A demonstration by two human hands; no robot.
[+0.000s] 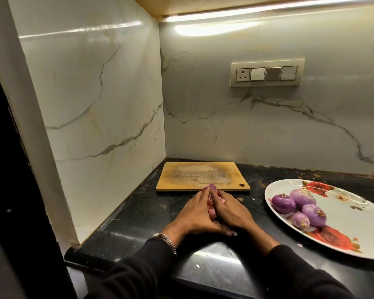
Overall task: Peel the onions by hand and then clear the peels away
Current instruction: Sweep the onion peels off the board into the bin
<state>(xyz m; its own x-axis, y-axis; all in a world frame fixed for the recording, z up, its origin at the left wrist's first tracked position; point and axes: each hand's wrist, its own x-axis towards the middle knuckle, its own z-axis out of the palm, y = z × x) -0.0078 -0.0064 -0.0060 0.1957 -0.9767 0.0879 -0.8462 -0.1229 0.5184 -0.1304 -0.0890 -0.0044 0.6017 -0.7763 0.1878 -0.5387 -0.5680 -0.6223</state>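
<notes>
Head view shows my left hand and right hand pressed together on the black table, fingers straight and cupped around a heap of pink peels, with a purple scrap sticking out at the fingertips. Four peeled onions sit on the flowered plate to my right, so I judge the peeling done and the clearing under way. To do this well I would keep both palms low against the table and squeeze inward so no thin skins slip out underneath, then lift the bundle as one. The cutting board lies just beyond my fingertips and the plate rim is near my right wrist; the wall closes the left side, so the open room is toward me.
</notes>
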